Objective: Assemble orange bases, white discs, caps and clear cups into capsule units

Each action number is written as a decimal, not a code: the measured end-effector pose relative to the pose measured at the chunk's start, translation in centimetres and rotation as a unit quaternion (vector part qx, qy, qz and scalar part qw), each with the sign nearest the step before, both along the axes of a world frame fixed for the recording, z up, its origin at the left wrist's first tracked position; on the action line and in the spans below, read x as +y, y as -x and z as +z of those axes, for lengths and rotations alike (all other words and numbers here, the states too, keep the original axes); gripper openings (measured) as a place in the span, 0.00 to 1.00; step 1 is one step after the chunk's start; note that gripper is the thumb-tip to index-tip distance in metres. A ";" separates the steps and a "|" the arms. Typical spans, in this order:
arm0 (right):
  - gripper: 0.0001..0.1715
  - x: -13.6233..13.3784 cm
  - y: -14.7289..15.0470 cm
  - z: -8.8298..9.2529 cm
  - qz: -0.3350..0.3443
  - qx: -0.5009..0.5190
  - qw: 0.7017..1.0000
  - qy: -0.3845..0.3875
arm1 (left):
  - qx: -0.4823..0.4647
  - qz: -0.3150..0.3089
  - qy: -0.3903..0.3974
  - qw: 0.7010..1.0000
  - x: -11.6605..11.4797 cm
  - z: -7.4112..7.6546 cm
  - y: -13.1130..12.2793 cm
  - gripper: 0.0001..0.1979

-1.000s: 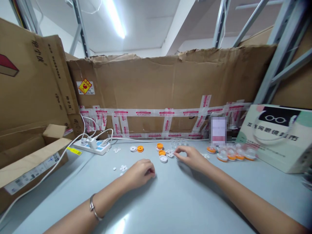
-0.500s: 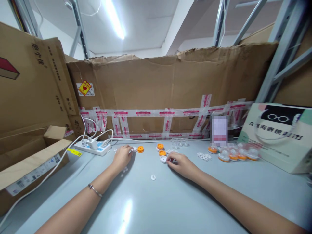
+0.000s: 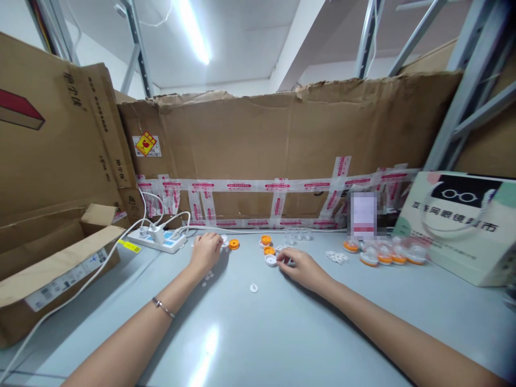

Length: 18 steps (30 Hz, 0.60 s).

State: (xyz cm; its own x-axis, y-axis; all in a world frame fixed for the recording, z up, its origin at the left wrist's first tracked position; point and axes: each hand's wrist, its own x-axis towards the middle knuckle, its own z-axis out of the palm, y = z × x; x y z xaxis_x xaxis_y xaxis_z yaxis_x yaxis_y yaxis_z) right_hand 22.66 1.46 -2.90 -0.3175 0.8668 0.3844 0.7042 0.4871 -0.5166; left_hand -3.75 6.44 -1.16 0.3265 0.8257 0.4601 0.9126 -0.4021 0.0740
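Note:
My left hand (image 3: 207, 251) is closed, its fingertips pinched beside a white round piece (image 3: 224, 239) near an orange disc (image 3: 234, 244); anything inside the pinch is hidden. Over on the right, my right hand (image 3: 299, 265) has curled fingers with the tips at the right rim of a white round cap (image 3: 271, 260). What those fingers grip, if anything, cannot be made out. Behind that cap stand two orange round pieces, one nearer (image 3: 269, 250) and one farther (image 3: 265, 240). A small white disc with a raised stem (image 3: 253, 288) lies alone in front.
Small white pieces (image 3: 337, 257) lie in a pile right of my right hand. Clear domes with orange bases (image 3: 385, 256) cluster beside a printed paper bag (image 3: 455, 231). At left are a power strip (image 3: 159, 242) and an open carton (image 3: 60, 269). Clear covers (image 3: 297, 235) sit behind.
My left hand has risen slightly from the table, and its fingers have drawn up beside the white piece. My right hand stays at the white cap. The whole view has shifted a little.

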 end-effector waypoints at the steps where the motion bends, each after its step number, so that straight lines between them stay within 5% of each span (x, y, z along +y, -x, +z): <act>1: 0.08 0.1 -0.1 -0.1 0.000 0.001 1.000 0.000 | 0.001 -0.027 -0.004 1.000 -0.6 0.3 -0.4 0.09; 5: 0.09 0.4 -0.1 -0.6 0.005 -0.003 1.000 -0.005 | 0.034 -0.288 0.001 0.957 -3.4 0.7 -2.2 0.10; 7: 0.08 0.4 0.0 -0.7 0.006 -0.007 1.000 -0.007 | 0.051 -0.364 -0.004 0.930 -4.2 0.4 -2.7 0.13; 18: 0.07 0.1 0.2 -0.3 0.006 -0.012 1.000 -0.009 | 0.092 -0.398 -0.007 0.913 -4.3 0.2 -2.1 0.16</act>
State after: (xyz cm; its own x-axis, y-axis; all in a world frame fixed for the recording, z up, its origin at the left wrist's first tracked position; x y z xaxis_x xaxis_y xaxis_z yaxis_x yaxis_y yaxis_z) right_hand 22.49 1.57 -3.16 -0.3377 0.8557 0.3922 0.7104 0.5050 -0.4902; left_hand -1.63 2.16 -0.94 0.8930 0.2885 0.3454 0.3282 -0.9426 -0.0610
